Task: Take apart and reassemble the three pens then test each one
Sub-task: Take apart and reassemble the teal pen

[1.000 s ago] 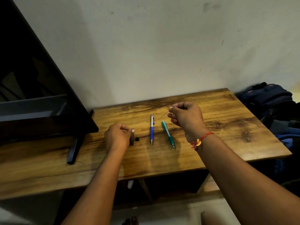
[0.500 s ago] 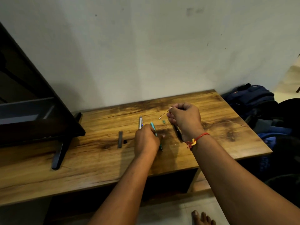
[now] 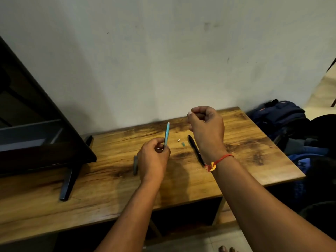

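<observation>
Left hand [image 3: 154, 158] grips the barrel [image 3: 167, 134] upright, likely for reassembly; right hand [image 3: 207, 128], beside the barrel, curls tight, contents impossible to tell.

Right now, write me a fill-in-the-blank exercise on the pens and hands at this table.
1. The left hand holds a ___ pen barrel upright.
2. The pen lying flat on the wooden table is ___.
3. A red thread is tied round the ___ wrist.

Missing words: teal; black; right.
</observation>
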